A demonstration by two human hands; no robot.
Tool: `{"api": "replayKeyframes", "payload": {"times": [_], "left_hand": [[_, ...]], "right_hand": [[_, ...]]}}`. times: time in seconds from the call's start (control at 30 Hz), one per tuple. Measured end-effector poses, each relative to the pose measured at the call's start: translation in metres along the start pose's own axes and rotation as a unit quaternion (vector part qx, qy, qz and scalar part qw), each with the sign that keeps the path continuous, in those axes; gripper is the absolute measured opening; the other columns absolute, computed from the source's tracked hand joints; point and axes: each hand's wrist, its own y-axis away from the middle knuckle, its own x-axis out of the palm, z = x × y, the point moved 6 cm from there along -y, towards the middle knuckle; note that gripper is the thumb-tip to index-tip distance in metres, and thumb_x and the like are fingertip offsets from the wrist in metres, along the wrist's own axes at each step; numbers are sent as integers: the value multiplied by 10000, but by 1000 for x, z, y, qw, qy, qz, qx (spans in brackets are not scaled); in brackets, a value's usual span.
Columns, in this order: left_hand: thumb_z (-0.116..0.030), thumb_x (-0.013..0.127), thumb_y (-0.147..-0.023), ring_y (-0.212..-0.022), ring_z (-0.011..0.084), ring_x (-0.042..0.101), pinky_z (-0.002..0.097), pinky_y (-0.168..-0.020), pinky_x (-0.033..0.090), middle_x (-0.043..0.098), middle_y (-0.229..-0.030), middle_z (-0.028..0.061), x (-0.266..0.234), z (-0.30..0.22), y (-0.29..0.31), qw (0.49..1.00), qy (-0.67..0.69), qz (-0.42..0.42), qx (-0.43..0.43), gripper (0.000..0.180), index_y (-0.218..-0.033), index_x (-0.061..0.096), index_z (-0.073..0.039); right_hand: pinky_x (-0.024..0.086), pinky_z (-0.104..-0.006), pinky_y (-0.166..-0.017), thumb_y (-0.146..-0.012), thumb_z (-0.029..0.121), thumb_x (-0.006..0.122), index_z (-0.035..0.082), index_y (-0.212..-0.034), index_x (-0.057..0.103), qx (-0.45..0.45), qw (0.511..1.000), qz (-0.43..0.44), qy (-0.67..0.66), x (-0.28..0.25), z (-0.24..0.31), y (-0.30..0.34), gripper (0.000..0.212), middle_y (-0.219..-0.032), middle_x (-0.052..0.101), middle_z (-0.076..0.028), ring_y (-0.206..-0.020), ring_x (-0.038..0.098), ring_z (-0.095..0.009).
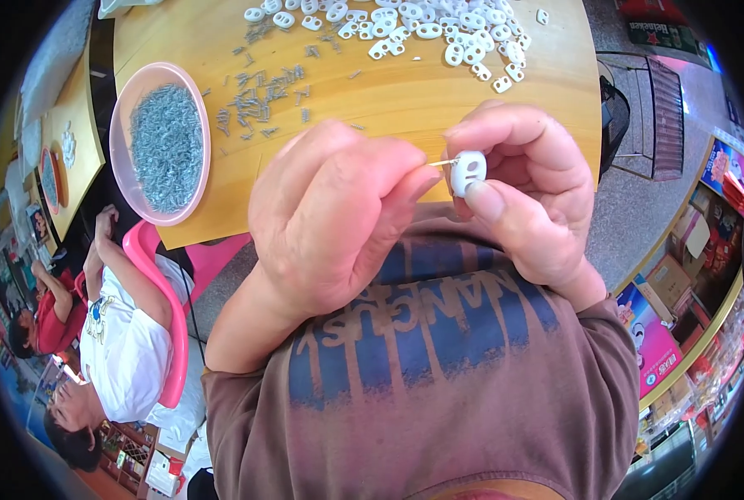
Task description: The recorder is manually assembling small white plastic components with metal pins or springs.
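Observation:
Between the fingertips of my right hand is a white plastic two-hole cord lock, its holes turned up toward me. My left hand pinches a thin pale stick, whose far end meets the cord lock's left side. A bit of grey metal, seemingly a small spring, shows where the two meet. Both hands are raised over the table's near edge, close together. Beyond them on the table lie loose small metal springs and a heap of white cord lock parts.
A pink oval bowl full of small springs stands at the left of the wooden table. To the left, a person in a white shirt sits on a pink chair, with another person beyond. Stocked shelves line the right.

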Motion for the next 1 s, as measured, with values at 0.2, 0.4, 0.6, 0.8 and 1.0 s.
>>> {"api": "replayKeyframes", "payload": {"times": [0.2,0.4,0.6,0.8,1.0], "left_hand": [[-21,666,-670,-452,175,444,282,-396,337,476,-579,52,-4,1,4,999,-12,-39,18,142,-764,560,-17],[-20,668,-670,-454,177,451,281,-401,347,492,-587,57,-1,-6,2,999,1,-22,32,155,-782,562,-7],[-16,664,-675,-463,179,459,276,-408,357,514,-603,64,14,-29,9,998,-3,-49,27,149,-783,561,-6],[-15,656,-688,-473,183,465,274,-411,360,524,-617,66,-8,-4,6,1000,-11,-27,7,135,-779,556,-3],[-10,649,-693,-466,173,459,267,-411,355,532,-628,61,-8,3,8,999,-7,-34,-13,136,-790,555,-3]], "right_hand": [[388,-190,-600,-760,46,523,-34,-986,489,-46,989,69,126,3,4,-4,242,-864,497,-72,-711,465,-82],[402,-204,-637,-794,32,513,-20,-956,489,-35,995,56,70,6,5,1,172,-873,504,-82,-751,484,-98],[416,-212,-606,-804,36,514,-12,-939,490,9,998,51,29,-12,15,24,145,-845,510,-89,-676,500,-109],[421,-211,-584,-812,69,510,-14,-943,490,99,994,24,-47,9,-1,1,156,-775,523,-79,-647,493,-105],[431,-211,-595,-824,76,502,-18,-959,489,142,988,-1,-54,9,-8,-2,165,-761,530,-68,-654,495,-99]]}}
